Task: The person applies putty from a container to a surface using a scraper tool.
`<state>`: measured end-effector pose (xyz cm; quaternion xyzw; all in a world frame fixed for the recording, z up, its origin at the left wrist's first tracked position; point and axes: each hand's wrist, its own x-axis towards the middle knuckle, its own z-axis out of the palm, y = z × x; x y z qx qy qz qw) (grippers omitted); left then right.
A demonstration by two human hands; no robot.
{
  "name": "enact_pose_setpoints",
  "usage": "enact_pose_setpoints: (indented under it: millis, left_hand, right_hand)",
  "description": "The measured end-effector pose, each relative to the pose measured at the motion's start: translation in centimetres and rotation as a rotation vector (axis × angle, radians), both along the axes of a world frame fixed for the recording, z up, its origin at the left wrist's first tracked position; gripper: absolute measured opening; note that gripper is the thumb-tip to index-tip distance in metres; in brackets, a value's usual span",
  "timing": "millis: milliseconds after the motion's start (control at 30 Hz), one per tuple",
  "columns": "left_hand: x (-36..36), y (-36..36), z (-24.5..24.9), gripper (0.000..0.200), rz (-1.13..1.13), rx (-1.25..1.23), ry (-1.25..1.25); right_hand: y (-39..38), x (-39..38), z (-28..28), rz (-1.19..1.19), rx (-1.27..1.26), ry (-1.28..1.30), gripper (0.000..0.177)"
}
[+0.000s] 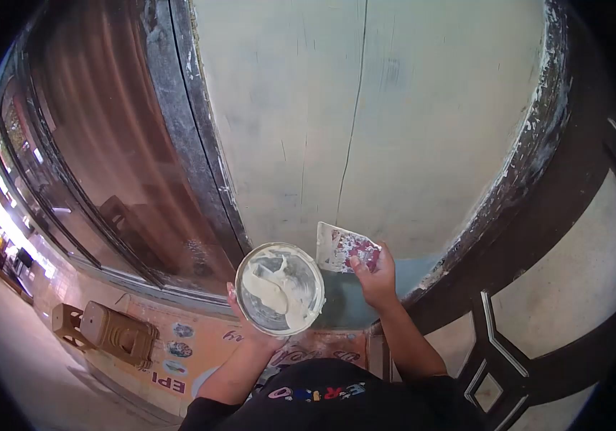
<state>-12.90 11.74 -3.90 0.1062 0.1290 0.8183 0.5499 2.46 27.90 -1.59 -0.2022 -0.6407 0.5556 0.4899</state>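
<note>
My left hand (263, 335) is wrapped under and around the side of a round shallow lid (319, 276), its fingertips showing at the left rim. Creamy white putty (273, 293) lies in a thick smear across the lid. A flat putty spreader (331, 248), reddish and crusted with dried white filler, is gripped in my right hand (378, 280), thumb pressed on its face. The spreader sits just right of the lid, its broad edge close to a pale panel (286, 144) with a long vertical crack.
A dark, paint-chipped frame (192, 136) borders the panel at left; dark wood moulding (523, 237) curves along the right. Glass panes with a brown curtain (100, 93) stand left. Stacked brown plastic stools (118, 330) rest beside a printed orange banner (197, 352) on the floor.
</note>
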Motion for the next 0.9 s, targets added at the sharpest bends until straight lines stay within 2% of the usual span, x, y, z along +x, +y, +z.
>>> enact_pose_setpoints:
  millis: [100, 233, 300, 500, 633, 700, 800, 900]
  left_hand:
    - [0.0, -0.1, 0.6, 0.086, -0.008, -0.027, -0.154]
    - [0.5, -0.1, 1.4, 0.084, 0.041, 0.057, -0.023]
    - [0.5, -0.1, 1.5, 0.083, 0.013, 0.047, -0.045]
    - [1.1, 0.3, 2.8, 0.084, 0.039, 0.027, -0.036]
    - [0.8, 0.5, 2.1, 0.082, 0.037, -0.013, -0.026]
    - [0.5, 0.8, 1.6, 0.081, -0.019, 0.003, 0.001]
    - [0.3, 0.9, 0.7, 0.08, -0.016, -0.014, -0.019]
    - [0.1, 1.4, 0.2, 0.08, 0.002, -0.012, -0.029]
  right_hand:
    - [0.2, 0.1, -0.5, -0.068, 0.135, -0.066, 0.021]
    - [-0.3, 0.4, 0.2, -0.145, 0.256, -0.168, 0.02]
    - [-0.6, 0.4, 0.9, -0.214, 0.446, -0.266, 0.02]
    - [-0.9, 0.2, 1.1, -0.127, 0.636, -0.196, 0.021]
    - [-0.5, 0.8, 2.8, -0.07, 0.553, -0.255, 0.024]
    - [0.2, 0.8, 4.4, -0.079, 0.538, -0.113, 0.021]
    - [1.5, 1.4, 8.6, -0.113, 0.635, -0.117, 0.024]
    - [3.0, 1.5, 15.4, -0.309, 0.931, -0.033, 0.024]
